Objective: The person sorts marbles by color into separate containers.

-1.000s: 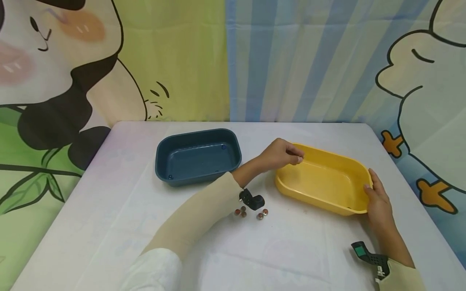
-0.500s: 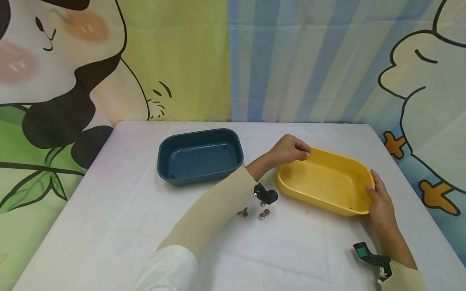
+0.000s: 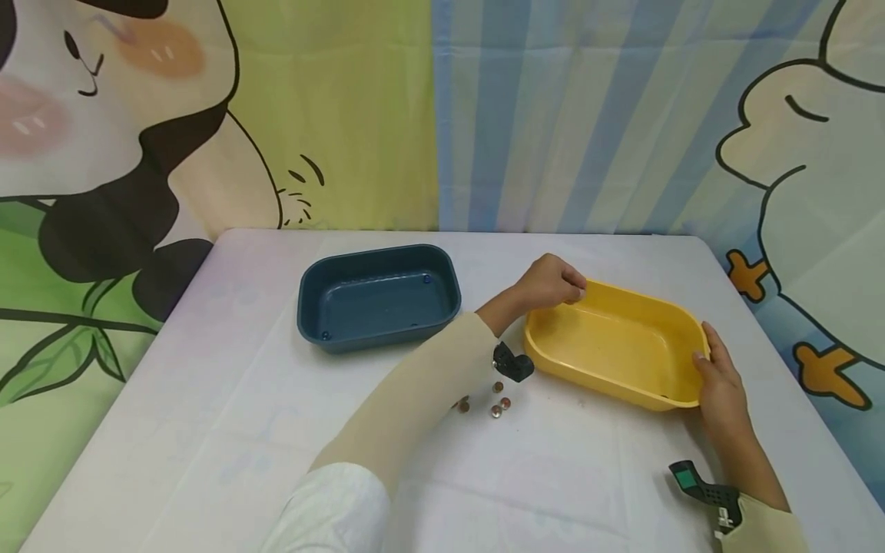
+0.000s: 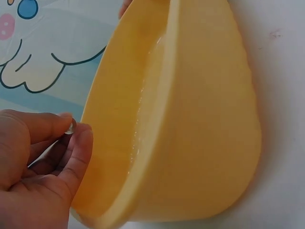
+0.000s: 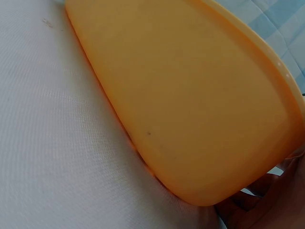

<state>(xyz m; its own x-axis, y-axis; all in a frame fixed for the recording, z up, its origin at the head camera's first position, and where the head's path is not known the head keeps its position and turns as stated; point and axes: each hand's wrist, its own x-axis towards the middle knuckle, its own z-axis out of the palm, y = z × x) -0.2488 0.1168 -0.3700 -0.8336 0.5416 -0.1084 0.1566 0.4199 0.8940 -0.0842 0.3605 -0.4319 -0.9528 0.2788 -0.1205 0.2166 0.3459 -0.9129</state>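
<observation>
Thumb and fingertips of my left hand [image 3: 549,283] pinch a small glassy marble [image 4: 70,128], partly covered by the fingers. That hand is over the left end of a yellow plastic basin [image 3: 622,342], beside its far rim. At the basin's opposite end, my right hand [image 3: 722,384] grips the wall, thumb at the rim and fingers around the outside. In the right wrist view, the basin's outer side [image 5: 181,95] fills much of the frame, with part of the right hand at the lower right corner.
Several reddish-brown marbles [image 3: 496,412] lie on the white-covered table [image 3: 553,476], some partly hidden by the left forearm. A dark blue basin [image 3: 376,303] stands to the left of the yellow one. A cartoon-printed curtain [image 3: 359,115] hangs behind the table.
My left hand has moved a little right and away along the yellow basin's far rim, still pinching, then stays nearly still. The right hand keeps its grip in the same place.
</observation>
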